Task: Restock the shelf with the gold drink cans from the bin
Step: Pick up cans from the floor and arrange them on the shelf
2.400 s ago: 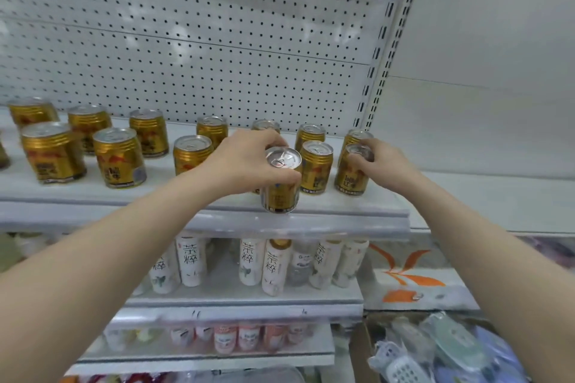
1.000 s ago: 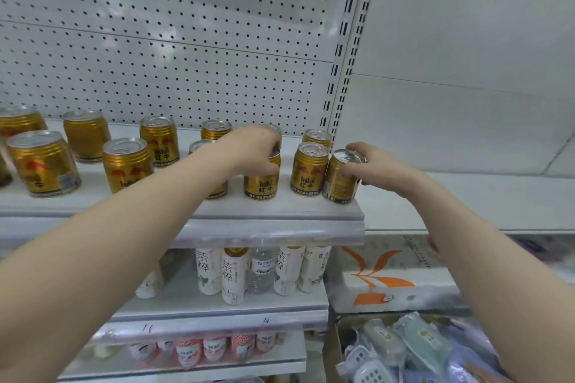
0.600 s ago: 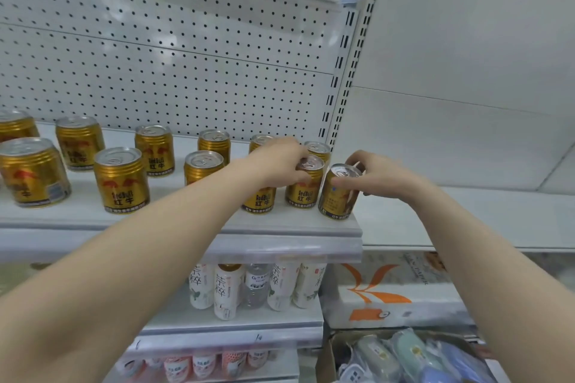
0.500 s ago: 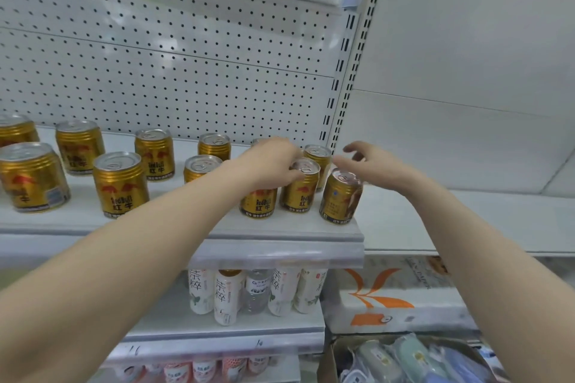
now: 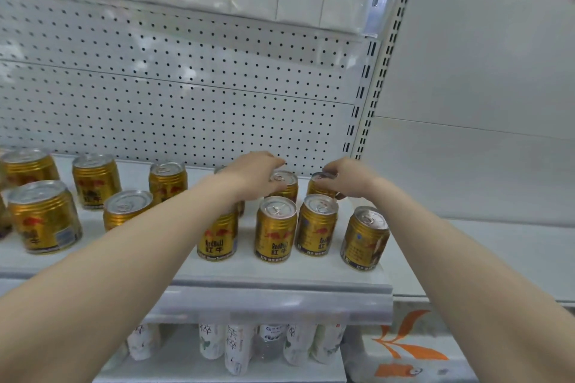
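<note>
**Hands on two rear cans, with a crowded front row under the forearms**

Left hand (image 5: 255, 176) reaches to the back of the shelf. Its fingers are curled down over the lid rim of a short gold aluminium drink can with a silver pull-tab top, the left rear can (image 5: 284, 188), and hold it from above. Right hand (image 5: 347, 180) is closed the same way on a matching gold tin beside it, the right rear can (image 5: 319, 188), with its fingertips pinched at the rim. I cannot tell how firmly either hand grips.

Both rear cans stand upright against the white perforated back panel (image 5: 186, 87), directly under the fingers and close to each other.

In front of them stand the front-row gold cans (image 5: 275, 233), packed close together. Both forearms pass low over this row, and the left one hides the top of one can. My main worry is a wrist or forearm clipping a lid as a hand draws back. These cans are light and narrow-based, so one would likely topple into the next. The gold end can (image 5: 365, 238) stands apart, near the right front corner of the white metal shelf (image 5: 280, 292), so a nudge could send it over the lip. A rim-only hold could also slip if a rear can is lifted rather than slid.

More gold cans stand spaced out further left. The bin is not in view.
</note>
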`<action>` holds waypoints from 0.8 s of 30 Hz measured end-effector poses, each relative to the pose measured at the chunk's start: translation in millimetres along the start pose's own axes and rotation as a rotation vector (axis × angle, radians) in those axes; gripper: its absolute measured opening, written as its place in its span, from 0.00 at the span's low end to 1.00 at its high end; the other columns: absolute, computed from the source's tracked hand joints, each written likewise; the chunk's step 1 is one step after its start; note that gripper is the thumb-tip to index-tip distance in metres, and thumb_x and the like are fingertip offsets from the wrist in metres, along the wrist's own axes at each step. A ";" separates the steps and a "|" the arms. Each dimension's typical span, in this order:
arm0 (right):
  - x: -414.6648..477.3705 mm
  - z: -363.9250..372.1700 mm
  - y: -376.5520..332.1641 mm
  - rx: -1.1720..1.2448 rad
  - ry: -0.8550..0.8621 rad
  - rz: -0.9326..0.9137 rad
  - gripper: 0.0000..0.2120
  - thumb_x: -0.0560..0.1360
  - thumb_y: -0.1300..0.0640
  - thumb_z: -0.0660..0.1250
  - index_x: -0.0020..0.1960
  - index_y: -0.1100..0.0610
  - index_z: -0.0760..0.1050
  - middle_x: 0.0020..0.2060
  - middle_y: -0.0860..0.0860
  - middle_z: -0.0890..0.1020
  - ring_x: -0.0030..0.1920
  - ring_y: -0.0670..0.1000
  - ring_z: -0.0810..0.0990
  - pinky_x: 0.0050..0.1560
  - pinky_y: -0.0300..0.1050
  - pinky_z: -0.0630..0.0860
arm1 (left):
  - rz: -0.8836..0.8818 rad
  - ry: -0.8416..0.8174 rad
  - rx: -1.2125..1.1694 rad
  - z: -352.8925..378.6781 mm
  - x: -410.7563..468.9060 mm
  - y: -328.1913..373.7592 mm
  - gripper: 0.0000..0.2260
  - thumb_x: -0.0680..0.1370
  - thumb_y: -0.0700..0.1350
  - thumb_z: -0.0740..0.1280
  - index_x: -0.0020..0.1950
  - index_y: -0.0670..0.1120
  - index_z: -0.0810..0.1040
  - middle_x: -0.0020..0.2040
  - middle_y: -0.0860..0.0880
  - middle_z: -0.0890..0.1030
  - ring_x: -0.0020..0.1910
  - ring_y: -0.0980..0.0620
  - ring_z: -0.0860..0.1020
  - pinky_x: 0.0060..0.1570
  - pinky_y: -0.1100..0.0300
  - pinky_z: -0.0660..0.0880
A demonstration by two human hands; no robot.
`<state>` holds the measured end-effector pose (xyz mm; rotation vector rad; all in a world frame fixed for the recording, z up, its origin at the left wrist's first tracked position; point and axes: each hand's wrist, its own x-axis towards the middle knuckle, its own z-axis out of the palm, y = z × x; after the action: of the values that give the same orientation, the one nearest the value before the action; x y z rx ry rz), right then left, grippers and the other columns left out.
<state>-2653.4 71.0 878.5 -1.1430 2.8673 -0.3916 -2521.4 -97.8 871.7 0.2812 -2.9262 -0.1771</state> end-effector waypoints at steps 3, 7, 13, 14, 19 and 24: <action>6.2 1.7 -1.2 -0.003 -0.008 -0.022 0.22 0.76 0.43 0.65 0.62 0.58 0.76 0.54 0.55 0.82 0.41 0.51 0.84 0.49 0.51 0.81 | -0.011 -0.071 -0.005 7.5 10.5 0.9 0.31 0.76 0.59 0.65 0.76 0.50 0.62 0.73 0.47 0.68 0.70 0.46 0.67 0.67 0.52 0.66; 2.9 1.1 -1.9 -0.033 0.007 -0.037 0.21 0.76 0.43 0.65 0.59 0.59 0.77 0.52 0.56 0.83 0.41 0.52 0.84 0.50 0.53 0.80 | -0.017 -0.105 -0.045 11.3 19.0 2.8 0.31 0.75 0.61 0.66 0.75 0.51 0.64 0.69 0.45 0.72 0.67 0.44 0.70 0.63 0.52 0.69; -5.6 2.6 -4.8 -0.039 -0.015 -0.067 0.21 0.78 0.44 0.63 0.64 0.55 0.76 0.59 0.54 0.81 0.57 0.55 0.78 0.54 0.48 0.73 | 0.002 -0.128 -0.005 2.7 14.7 -1.6 0.29 0.76 0.57 0.66 0.74 0.48 0.66 0.69 0.47 0.73 0.66 0.46 0.70 0.61 0.56 0.68; -7.4 2.9 -5.9 -0.031 -0.022 -0.069 0.22 0.78 0.44 0.63 0.66 0.55 0.74 0.61 0.53 0.80 0.58 0.55 0.77 0.55 0.47 0.73 | -0.001 -0.127 -0.002 1.5 12.4 -2.5 0.28 0.77 0.57 0.66 0.74 0.48 0.66 0.69 0.47 0.73 0.67 0.46 0.70 0.62 0.56 0.67; -28.9 -0.8 -7.7 0.098 0.115 -0.104 0.18 0.77 0.42 0.63 0.61 0.52 0.77 0.57 0.50 0.79 0.56 0.52 0.78 0.55 0.48 0.76 | 0.065 0.077 -0.072 -8.1 -12.4 0.2 0.23 0.77 0.59 0.63 0.70 0.52 0.71 0.67 0.51 0.74 0.63 0.50 0.73 0.60 0.53 0.70; -67.8 1.6 -12.9 0.090 -0.059 -0.149 0.17 0.76 0.39 0.63 0.60 0.46 0.77 0.52 0.44 0.81 0.52 0.48 0.78 0.47 0.43 0.74 | 0.198 -0.034 -0.048 -6.9 -57.4 14.8 0.29 0.73 0.64 0.66 0.69 0.50 0.72 0.63 0.53 0.77 0.59 0.52 0.75 0.53 0.59 0.72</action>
<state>-2595.0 107.8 875.7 -1.3330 2.6935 -0.4777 -2467.3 -72.6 870.0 -0.0198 -2.9548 -0.2242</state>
